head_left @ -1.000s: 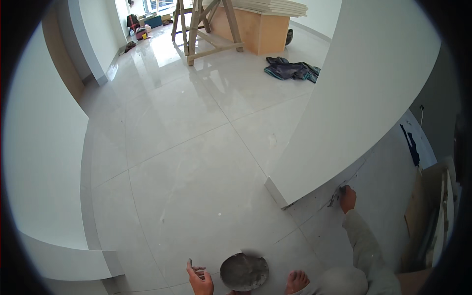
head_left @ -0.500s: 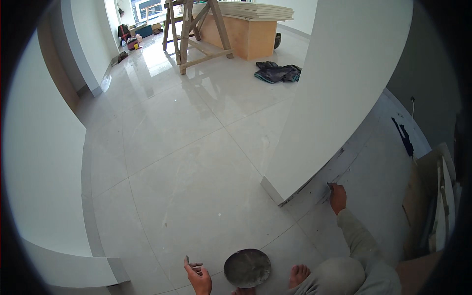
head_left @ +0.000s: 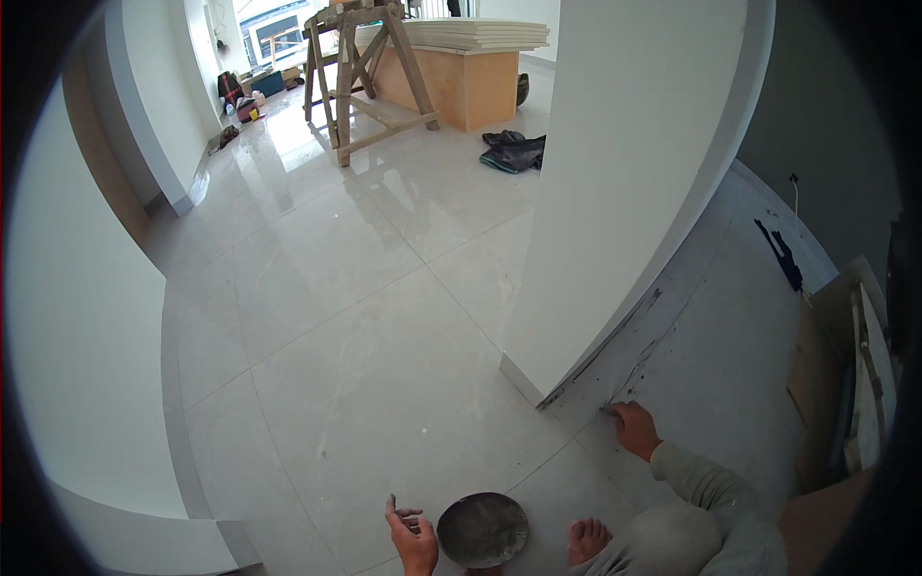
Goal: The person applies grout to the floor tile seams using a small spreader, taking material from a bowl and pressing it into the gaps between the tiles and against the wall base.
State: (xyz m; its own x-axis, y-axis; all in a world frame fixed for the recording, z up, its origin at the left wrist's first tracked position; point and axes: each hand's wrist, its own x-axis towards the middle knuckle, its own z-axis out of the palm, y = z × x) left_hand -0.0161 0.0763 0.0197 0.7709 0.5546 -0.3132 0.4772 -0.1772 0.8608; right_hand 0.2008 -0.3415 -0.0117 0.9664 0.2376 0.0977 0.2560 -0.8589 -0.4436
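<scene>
Low at the floor, my right hand (head_left: pixel 636 430) is closed in a pinch, its grey tip touching the tiles beside the dark smeared joint line (head_left: pixel 642 357). Whatever the fingers pinch is too small to make out. My left hand (head_left: pixel 413 540) hovers just left of a round, shallow bowl (head_left: pixel 483 530) that is dark grey inside. Its index finger points up and the other fingers are loosely bent, stained grey, with nothing seen in them. My bare foot (head_left: pixel 588 540) is right of the bowl.
A white wall end (head_left: pixel 615 211) with grey skirting (head_left: pixel 523 380) stands close ahead of my right hand. Boards (head_left: pixel 845 384) lean at the right. Farther off are a wooden trestle (head_left: pixel 370 86), a stack of white panels (head_left: pixel 461 36) and dark cloth (head_left: pixel 514 152) on the floor.
My right hand has drawn back toward me and left along the joint, where dark smears now show. My left hand has shifted right, closer to the bowl. The view has tilted slightly.
</scene>
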